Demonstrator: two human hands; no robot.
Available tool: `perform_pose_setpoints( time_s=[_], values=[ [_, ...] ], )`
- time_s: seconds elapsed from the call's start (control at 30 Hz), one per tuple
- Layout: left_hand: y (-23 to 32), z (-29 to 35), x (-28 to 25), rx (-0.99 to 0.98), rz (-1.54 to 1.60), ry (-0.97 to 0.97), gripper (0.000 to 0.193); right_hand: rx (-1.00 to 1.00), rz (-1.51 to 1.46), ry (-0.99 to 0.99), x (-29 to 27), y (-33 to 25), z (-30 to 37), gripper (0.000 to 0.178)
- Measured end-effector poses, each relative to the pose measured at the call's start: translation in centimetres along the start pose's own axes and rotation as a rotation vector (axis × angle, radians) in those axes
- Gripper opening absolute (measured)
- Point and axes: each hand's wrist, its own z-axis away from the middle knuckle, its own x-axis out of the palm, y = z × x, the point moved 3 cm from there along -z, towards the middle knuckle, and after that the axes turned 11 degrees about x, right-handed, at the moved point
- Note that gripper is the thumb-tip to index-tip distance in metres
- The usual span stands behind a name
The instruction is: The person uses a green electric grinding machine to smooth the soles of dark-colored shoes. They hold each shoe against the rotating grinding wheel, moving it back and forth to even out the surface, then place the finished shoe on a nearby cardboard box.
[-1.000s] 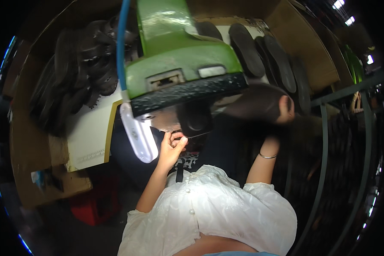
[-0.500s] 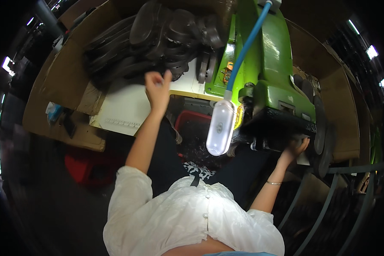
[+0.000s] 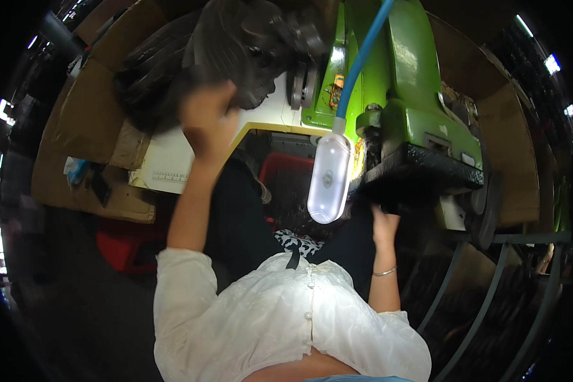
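My left hand [image 3: 210,121], smeared by motion, is at the near edge of a pile of dark shoe soles [image 3: 254,38]. Whether its fingers grip one of them does not show. Beneath the black front of a green machine [image 3: 417,108], my right hand [image 3: 385,226] has its fingers mostly hidden in dark shadow. What it touches there I cannot make out. A lit lamp [image 3: 331,181] on a blue flexible neck hangs between my hands. A few upright soles [image 3: 304,86] stand beside the machine's base.
A white work board [image 3: 165,159] lies under the pile, with cardboard [image 3: 86,121] around it. Below are a red bin [image 3: 283,169] and another red container [image 3: 124,251]. To the right stand dark soles [image 3: 484,219], a cardboard box [image 3: 519,165] and a grey metal rack [image 3: 503,239].
My left hand has moved left toward the soles. My right hand has come leftward from the machine's right side to beneath its front. The view has shifted slightly.
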Motion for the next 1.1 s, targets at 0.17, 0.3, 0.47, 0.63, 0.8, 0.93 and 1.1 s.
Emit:
perform_pose_setpoints(
  time_s=[0.17,0.3,0.47,0.63,0.8,0.93,1.1],
  values=[
    [15.1,10.5,-2.6,0.153,0.368,-0.136,0.019,0.573,-0.757,-0.884,9.1,-0.5,4.4,0.033],
    [16.8,12.9,-3.2,-0.17,0.623,-0.306,0.043,0.602,-0.455,-0.922,8.6,0.9,4.0,0.034],
    [12.6,12.7,-1.9,-0.726,0.61,0.011,0.083,0.394,0.023,-0.973,4.6,4.4,5.5,0.035],
    [16.4,12.0,-1.4,-0.811,1.01,-0.115,0.051,0.534,0.263,-1.026,1.7,9.1,6.9,0.033],
    [20.7,9.5,-0.3,-0.832,1.468,-0.565,0.052,0.351,0.18,-0.865,2.3,8.5,8.1,0.049],
    [21.1,7.0,1.4,-0.841,1.417,-0.678,0.046,0.397,0.122,-0.887,3.1,8.7,8.5,0.054],
    [20.5,5.9,0.3,-0.954,1.519,-0.648,0.034,0.401,0.168,-0.843,2.8,7.9,9.1,0.055]
  ],
)
